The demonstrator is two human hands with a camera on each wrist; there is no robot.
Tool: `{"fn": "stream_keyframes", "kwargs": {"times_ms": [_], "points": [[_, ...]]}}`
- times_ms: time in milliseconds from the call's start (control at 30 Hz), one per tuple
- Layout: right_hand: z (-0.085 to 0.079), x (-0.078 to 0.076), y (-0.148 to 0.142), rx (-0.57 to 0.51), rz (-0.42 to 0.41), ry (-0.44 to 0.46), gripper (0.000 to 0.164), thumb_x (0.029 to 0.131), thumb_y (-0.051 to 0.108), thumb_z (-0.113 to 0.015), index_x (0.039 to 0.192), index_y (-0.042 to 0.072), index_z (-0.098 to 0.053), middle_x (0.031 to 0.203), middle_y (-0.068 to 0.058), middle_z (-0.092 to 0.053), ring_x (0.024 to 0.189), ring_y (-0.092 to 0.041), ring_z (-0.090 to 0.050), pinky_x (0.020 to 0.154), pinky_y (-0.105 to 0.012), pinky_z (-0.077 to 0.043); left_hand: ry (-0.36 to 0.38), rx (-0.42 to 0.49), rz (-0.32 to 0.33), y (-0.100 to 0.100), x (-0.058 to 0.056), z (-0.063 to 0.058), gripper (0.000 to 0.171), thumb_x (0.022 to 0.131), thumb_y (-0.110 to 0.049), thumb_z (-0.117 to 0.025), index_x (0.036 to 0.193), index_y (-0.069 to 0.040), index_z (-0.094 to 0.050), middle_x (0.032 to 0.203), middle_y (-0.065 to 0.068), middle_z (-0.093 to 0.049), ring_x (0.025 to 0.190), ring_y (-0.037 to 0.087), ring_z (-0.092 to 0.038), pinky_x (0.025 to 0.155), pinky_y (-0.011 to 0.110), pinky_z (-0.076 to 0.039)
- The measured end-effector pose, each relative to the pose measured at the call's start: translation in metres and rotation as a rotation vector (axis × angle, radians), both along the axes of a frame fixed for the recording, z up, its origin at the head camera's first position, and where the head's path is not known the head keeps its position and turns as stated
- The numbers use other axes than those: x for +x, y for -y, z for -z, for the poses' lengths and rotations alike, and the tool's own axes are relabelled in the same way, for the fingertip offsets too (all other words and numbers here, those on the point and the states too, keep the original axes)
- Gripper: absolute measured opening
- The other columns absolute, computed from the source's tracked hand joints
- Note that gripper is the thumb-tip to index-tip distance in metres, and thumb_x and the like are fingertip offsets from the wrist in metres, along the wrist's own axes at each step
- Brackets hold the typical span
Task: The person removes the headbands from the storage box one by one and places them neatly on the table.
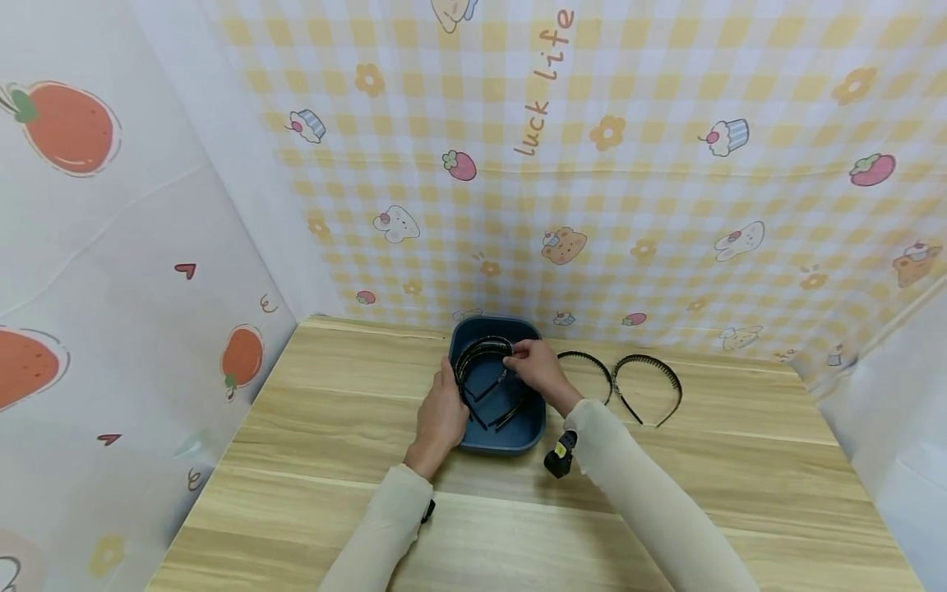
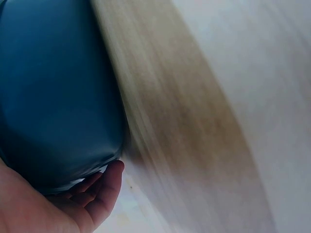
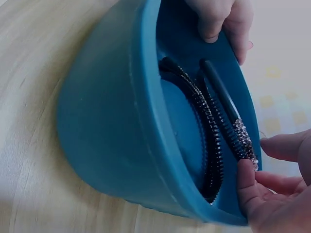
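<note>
A dark blue plastic bin (image 1: 503,448) stands on the wooden table, close to the back cloth. My left hand (image 1: 441,411) grips its left wall; the right wrist view shows the thumb inside the rim. Reaching in over the opposite side, my right hand (image 1: 542,368) pinches a black headband with a glittery stone-covered part (image 3: 243,136) between thumb and fingers. More black toothed headbands (image 3: 214,141) lie inside the bin, some with gold trim, partly overlapping one another. The left wrist view shows mostly the bin's outer wall (image 2: 58,87) with my fingers curled at its end.
Two black toothed headbands lie on the table (image 1: 703,493) right of the bin: a nearer one (image 1: 584,354), partly hidden by my right arm, and a farther one (image 1: 649,358). A yellow checkered cloth (image 1: 666,197) hangs behind; a white printed sheet (image 1: 148,247) hangs on the left.
</note>
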State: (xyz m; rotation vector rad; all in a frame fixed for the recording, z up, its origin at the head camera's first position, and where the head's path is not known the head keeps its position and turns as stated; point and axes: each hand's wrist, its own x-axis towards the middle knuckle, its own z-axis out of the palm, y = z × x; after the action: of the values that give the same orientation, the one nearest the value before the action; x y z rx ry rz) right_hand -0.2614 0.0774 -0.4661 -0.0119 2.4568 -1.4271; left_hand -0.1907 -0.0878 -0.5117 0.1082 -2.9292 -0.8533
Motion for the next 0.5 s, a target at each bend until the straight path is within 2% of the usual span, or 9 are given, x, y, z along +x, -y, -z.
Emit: {"fn": "stream_keyframes", "kwargs": {"times_ms": [100,233,500], "points": [[0.0023,-0.0004,-0.0003,0.053,-0.007,-0.046,0.04,0.084,0.016,-0.062,0.119,0.0,-0.054,0.098,-0.012,-0.06,0.079,-0.027,-0.061,0.066,-0.033,-0.05,-0.016,0.001,0.003,0.0001,0.0,0.001,0.073,0.083,-0.006,-0.051,0.144,-0.002,-0.012,0.129,0.016,-0.043,0.053,0.016,-0.046,0.043,0.028,-0.034],[0.0043,-0.0009,-0.0007,0.124,0.002,-0.085,0.038,0.081,0.016,-0.065,0.115,0.003,-0.055,0.087,-0.008,-0.061,0.064,-0.018,-0.06,0.059,-0.029,-0.048,-0.035,-0.005,0.008,0.0001,0.0003,0.0015,0.071,0.083,-0.006,-0.05,0.144,-0.001,-0.013,0.128,0.016,-0.044,0.053,0.016,-0.046,0.042,0.028,-0.035],[0.0068,-0.0003,-0.0011,0.12,0.035,-0.118,0.033,0.082,0.011,-0.06,0.113,0.004,-0.057,0.079,-0.005,-0.062,0.06,-0.015,-0.061,0.06,-0.029,-0.049,-0.029,0.005,0.006,-0.0003,0.0009,0.0006,0.071,0.084,-0.006,-0.048,0.144,-0.003,-0.01,0.13,0.016,-0.043,0.052,0.016,-0.046,0.042,0.028,-0.035]]}}
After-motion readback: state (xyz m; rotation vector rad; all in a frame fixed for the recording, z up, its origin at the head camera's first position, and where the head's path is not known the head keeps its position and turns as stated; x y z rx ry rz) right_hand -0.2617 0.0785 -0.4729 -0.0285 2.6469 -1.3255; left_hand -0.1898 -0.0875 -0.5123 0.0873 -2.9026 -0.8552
